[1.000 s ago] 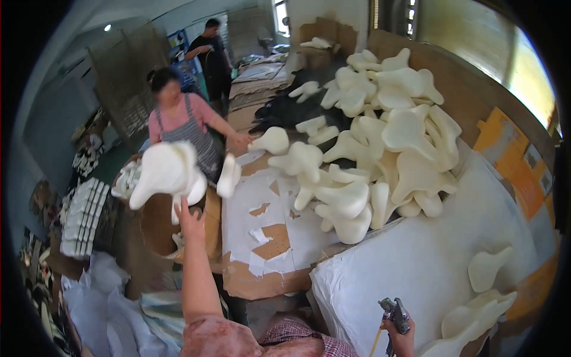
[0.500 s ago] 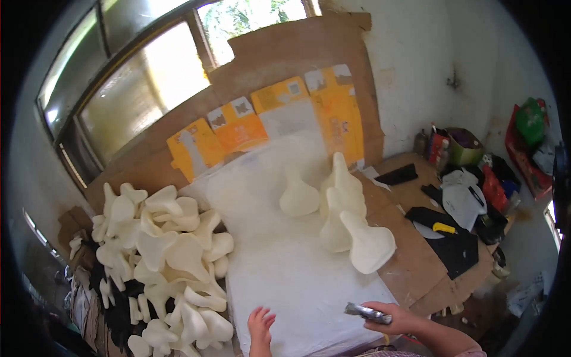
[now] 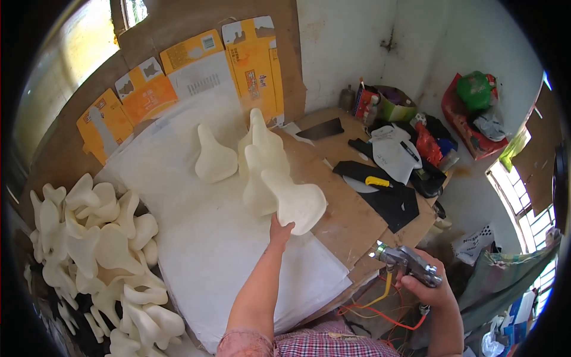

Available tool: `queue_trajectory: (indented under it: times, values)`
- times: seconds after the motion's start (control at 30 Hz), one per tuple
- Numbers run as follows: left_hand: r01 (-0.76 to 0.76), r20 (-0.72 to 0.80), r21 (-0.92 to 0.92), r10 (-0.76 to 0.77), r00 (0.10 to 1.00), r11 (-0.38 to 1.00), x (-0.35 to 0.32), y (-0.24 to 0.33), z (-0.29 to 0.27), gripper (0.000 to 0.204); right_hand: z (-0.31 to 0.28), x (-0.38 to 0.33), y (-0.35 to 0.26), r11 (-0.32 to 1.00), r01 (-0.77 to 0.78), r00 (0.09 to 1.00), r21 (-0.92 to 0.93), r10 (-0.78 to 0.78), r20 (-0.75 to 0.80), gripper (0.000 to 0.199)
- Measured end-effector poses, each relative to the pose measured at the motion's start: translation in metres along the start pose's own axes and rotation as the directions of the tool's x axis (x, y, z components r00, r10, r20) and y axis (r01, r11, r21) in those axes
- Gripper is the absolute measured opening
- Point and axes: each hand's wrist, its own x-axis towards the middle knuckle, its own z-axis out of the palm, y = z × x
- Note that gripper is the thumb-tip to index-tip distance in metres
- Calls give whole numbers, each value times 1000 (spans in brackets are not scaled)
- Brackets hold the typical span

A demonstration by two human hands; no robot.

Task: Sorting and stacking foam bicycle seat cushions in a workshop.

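My left hand reaches forward and grips the near edge of a cream foam bicycle saddle pad. That pad is the nearest in a row of overlapping saddle pads on the white sheet. A single saddle pad lies just left of the row. At the lower right, my right hand is closed round a metal spray gun. Its nozzle points left, away from the pads' far end, and a hose fitting shows below the hand.
Several saddle pads are heaped at the left. Yellow and orange-red hoses hang by the spray gun. On the cardboard at the right lie black pieces, a yellow cutter, a white piece and a green box.
The view has swung right. My left hand has moved from the sheet's near edge to grip the nearest saddle pad. My right hand, with the spray gun, has moved right, and hoses now show.
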Motion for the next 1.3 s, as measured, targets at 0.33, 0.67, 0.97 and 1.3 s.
queue_trajectory:
  times: [0.33, 0.67, 0.97, 1.3]
  values:
    - [16, -187, -287, -72, 980, 958, -62, 6, -122, 38, -1, 24, -4, 978, 150, 989, 145, -147, -36, 52]
    - [-217, -77, -254, 204, 976, 943, 41, 49, -137, 58, 5, 77, 0, 995, 23, 998, 97, -29, 63, 50]
    - [-299, -140, -96, 285, 948, 949, 6, 61, -100, 34, 39, 91, 43, 978, 84, 996, 188, -78, -40, 57]
    - [-605, -995, -52, 7, 95, 795, -218, 64, -409, 81, 59, 154, -1, 947, 241, 966, 211, -255, 38, 57]
